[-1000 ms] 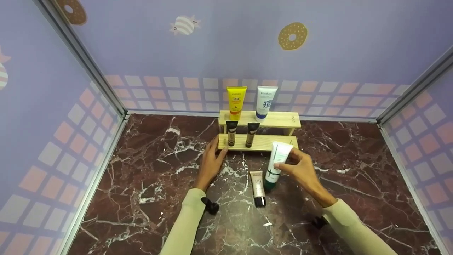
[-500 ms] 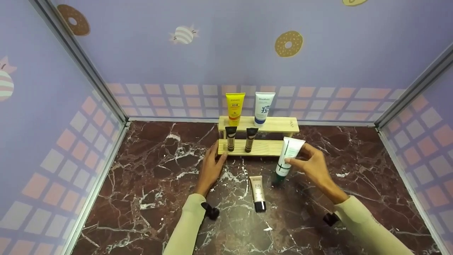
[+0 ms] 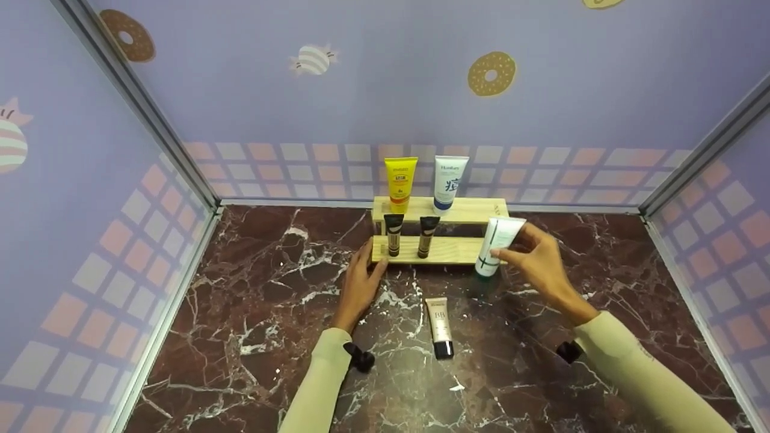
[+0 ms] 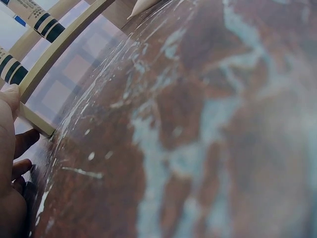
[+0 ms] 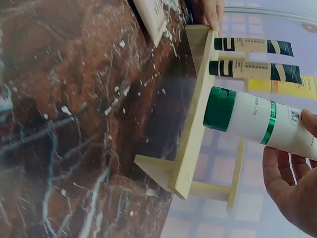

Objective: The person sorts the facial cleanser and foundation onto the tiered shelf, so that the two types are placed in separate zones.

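Observation:
My right hand (image 3: 544,267) pinches a white squeeze tube (image 3: 497,248) with a green cap (image 5: 219,109), cap end down and slightly tilted. The cap is at the right end of the lower shelf of a two-tier wooden rack (image 3: 460,252); whether it touches the wood I cannot tell. At the rack's left end my left hand (image 3: 358,291) grips the lower shelf, thumb on the board's edge in the left wrist view. Two small dark-ended tubes, one left (image 3: 394,237) and one right (image 3: 427,239), stand on that shelf.
On the upper shelf stand a yellow tube (image 3: 400,183) and a white tube with a blue cap (image 3: 449,183). A beige BB cream tube (image 3: 440,325) with a black cap lies on the dark marbled table (image 3: 258,313) in front. Patterned purple panels (image 3: 391,78) enclose the back and sides.
The right hand has carried the white tube rightward and away from the person, from beside the BB cream tube to the rack's right end. The left hand has stayed on the rack.

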Motion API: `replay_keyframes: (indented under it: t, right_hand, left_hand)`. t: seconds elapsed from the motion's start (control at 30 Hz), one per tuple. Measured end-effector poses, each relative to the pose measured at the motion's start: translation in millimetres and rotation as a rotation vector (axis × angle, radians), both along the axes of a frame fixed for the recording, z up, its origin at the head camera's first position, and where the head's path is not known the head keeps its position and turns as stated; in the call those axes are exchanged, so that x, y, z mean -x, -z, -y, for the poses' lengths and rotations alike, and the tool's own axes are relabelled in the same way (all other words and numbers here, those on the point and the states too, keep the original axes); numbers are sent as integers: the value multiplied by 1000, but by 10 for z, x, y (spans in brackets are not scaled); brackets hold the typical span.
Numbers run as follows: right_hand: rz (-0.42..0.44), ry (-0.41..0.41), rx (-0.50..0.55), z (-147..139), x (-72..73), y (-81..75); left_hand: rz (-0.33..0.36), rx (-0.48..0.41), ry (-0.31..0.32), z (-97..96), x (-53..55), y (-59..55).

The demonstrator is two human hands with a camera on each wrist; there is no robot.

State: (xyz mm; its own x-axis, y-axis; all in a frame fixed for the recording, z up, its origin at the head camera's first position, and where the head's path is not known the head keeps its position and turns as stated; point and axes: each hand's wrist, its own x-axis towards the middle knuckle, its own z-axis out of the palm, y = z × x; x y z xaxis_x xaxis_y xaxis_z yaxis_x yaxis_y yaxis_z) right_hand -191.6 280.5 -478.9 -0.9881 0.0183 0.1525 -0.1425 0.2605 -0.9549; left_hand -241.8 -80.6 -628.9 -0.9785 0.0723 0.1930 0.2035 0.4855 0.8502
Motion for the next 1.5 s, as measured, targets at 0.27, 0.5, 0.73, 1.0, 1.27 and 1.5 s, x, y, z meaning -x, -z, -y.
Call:
replay_keyframes:
  t: [0.27, 0.5, 0.73, 1.0, 1.27, 1.5]
  right_hand:
    - [-48, 35, 3, -49, 159, -105]
    - [-91, 44, 5, -90, 291, -202]
    - [-78, 43, -27, -127, 410, -289]
    - [-73, 48, -44, -132, 556, -398]
    - [-91, 46, -46, -86, 699, -474]
    - [-83, 61, -57, -84, 816, -451]
  left_hand:
    - [-45, 11, -7, -8, 12, 7]
    - [-38, 19, -19, -6, 24, 23]
    - [-29, 8, -18, 0, 17, 8]
    - [-20, 13, -12, 4, 4, 14]
    - [-2, 14, -13, 15, -4, -13]
    - [19, 10, -26, -1, -17, -16]
